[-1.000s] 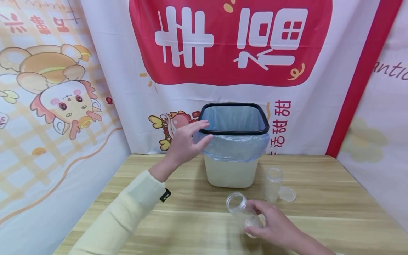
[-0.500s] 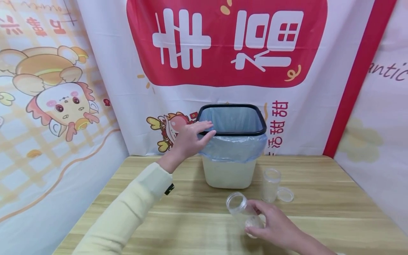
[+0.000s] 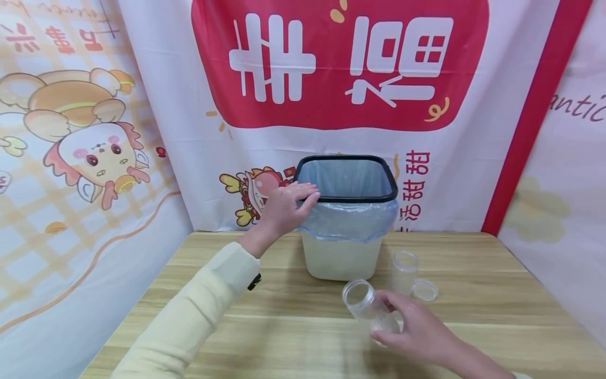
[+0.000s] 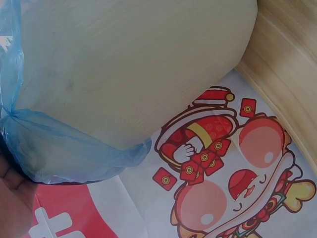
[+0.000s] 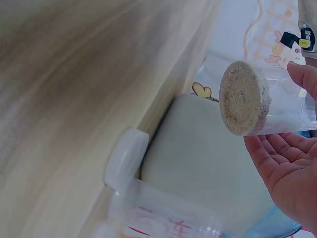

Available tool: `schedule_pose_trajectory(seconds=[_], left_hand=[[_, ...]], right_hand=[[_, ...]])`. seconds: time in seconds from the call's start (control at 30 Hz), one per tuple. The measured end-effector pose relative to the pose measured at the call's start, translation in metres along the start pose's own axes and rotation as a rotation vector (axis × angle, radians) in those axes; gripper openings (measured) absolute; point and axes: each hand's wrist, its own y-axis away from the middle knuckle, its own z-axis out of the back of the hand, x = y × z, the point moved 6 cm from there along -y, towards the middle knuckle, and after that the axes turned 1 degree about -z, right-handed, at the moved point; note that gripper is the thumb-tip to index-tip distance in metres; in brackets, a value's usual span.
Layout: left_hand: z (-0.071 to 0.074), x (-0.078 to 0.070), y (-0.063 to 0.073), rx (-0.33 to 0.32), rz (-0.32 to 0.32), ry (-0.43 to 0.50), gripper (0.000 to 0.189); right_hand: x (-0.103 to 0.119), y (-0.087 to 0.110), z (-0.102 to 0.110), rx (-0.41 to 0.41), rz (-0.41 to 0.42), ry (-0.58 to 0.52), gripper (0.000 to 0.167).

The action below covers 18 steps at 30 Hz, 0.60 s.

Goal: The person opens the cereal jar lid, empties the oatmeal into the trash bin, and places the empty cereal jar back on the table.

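My left hand [image 3: 286,208] holds the left front corner of the black rim [image 3: 350,199] on a pale trash can [image 3: 341,260]. A blue plastic bag [image 3: 352,221] lines the can and folds over its outside. My right hand [image 3: 416,329] grips a clear plastic jar [image 3: 366,308], which has no lid on and tilts with its mouth towards the can. A layer of beige, crumbly material [image 5: 242,99] covers the jar's bottom in the right wrist view. In the left wrist view only part of my left hand [image 4: 14,203] shows, at the bag's edge.
A second clear jar [image 3: 404,268] stands upright right of the can, partly behind my right hand. Beside it lies a clear round lid [image 3: 425,290]. The wooden table [image 3: 284,347] meets a printed cloth backdrop [image 3: 265,142] behind the can.
My left hand has moved right and slightly down onto the can's rim. The right hand has shifted slightly right with the jar.
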Motion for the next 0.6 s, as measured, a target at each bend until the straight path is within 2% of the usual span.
schedule_pose_trajectory(seconds=[0.2, 0.5, 0.6], left_hand=[[0.0, -0.002, 0.0, -0.005, 0.003, -0.009, 0.027], [0.001, -0.002, 0.001, -0.019, -0.011, -0.001, 0.027], [0.001, -0.003, 0.001, -0.024, -0.018, -0.017, 0.027]], right_hand=[[0.007, -0.006, 0.017, -0.042, 0.062, 0.016, 0.052], [0.017, -0.017, 0.05, -0.06, 0.034, 0.09, 0.057], [0.02, -0.024, 0.065, -0.073, 0.058, 0.129, 0.058]])
